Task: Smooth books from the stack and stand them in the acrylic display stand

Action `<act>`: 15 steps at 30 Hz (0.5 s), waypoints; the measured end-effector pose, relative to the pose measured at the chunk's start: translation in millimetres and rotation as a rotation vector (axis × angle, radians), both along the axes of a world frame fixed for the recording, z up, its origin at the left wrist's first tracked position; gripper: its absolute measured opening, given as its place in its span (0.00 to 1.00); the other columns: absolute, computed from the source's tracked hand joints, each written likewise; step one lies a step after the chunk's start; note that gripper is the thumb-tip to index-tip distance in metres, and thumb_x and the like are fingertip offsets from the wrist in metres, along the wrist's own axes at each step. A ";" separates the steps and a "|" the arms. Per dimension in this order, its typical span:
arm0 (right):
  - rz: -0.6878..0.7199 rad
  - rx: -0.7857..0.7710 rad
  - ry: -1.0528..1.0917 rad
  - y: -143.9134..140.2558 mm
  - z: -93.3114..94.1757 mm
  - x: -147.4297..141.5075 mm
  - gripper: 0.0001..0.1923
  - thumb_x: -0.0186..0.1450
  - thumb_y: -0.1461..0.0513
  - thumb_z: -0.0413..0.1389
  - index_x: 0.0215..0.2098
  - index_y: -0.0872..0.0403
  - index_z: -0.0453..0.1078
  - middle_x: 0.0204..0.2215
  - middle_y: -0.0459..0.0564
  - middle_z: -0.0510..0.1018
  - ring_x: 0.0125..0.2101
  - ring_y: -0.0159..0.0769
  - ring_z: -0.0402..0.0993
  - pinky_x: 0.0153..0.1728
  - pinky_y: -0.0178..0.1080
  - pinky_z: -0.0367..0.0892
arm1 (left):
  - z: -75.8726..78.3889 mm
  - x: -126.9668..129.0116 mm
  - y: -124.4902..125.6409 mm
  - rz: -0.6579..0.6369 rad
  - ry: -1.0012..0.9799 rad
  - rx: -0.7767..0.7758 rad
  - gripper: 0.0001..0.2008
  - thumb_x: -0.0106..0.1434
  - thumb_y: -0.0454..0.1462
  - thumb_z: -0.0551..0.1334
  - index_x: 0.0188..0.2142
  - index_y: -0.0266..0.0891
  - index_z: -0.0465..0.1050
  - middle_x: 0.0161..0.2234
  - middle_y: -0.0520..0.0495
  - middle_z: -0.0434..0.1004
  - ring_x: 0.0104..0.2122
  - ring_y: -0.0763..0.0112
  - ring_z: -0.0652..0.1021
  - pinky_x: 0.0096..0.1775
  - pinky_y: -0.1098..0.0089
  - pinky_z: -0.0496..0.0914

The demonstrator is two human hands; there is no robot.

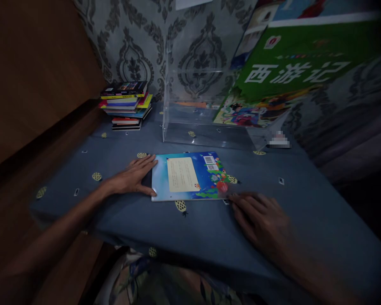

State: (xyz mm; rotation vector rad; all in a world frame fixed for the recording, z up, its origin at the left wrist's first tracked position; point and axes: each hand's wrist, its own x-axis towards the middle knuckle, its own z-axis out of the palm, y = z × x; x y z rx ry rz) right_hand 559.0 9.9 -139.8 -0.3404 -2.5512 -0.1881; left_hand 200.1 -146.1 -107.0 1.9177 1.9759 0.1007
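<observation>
A thin picture book (182,176) lies flat on the cloth-covered table in front of me, with its blue back cover and barcode facing up. My left hand (131,176) is open, with fingers spread and the fingertips and thumb touching the book's left edge. At the lower right corner of the book is my right hand (260,214), slightly blurred. Its fingers are bent close together, and the fingertips pinch that corner. The underside of these fingers is hidden.
Behind the book stands a clear acrylic rack (193,133), with a large green book (292,72) leaning in it at the right. A stack of books (127,106) sits at the back left. The table (190,231) has a blue pineapple-print cloth.
</observation>
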 end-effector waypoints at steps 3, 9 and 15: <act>-0.024 0.004 -0.034 6.2 11.5 -5.9 0.14 0.73 0.63 0.48 0.38 0.56 0.75 0.25 0.50 0.79 0.30 0.42 0.73 0.33 0.43 0.60 | 0.0 1.6 -0.1 -0.015 0.015 -0.018 0.58 0.57 0.68 0.58 0.73 0.39 0.37 0.73 0.35 0.32 0.72 0.47 0.40 0.68 0.47 0.42; 0.047 -0.166 -0.092 -1.9 31.5 -66.8 0.16 0.73 0.63 0.46 0.37 0.55 0.76 0.32 0.54 0.83 0.35 0.43 0.77 0.40 0.46 0.67 | -5.4 -1.6 0.9 -0.037 0.059 -0.003 0.59 0.56 0.69 0.58 0.73 0.39 0.37 0.73 0.35 0.34 0.72 0.46 0.42 0.68 0.47 0.43; 0.225 -0.458 -0.296 -21.2 23.0 -166.8 0.26 0.75 0.57 0.43 0.66 0.64 0.59 0.66 0.64 0.65 0.67 0.46 0.59 0.65 0.51 0.58 | -11.3 -4.4 0.6 -0.054 0.062 0.050 0.59 0.55 0.69 0.58 0.73 0.39 0.39 0.73 0.34 0.38 0.72 0.47 0.46 0.68 0.47 0.47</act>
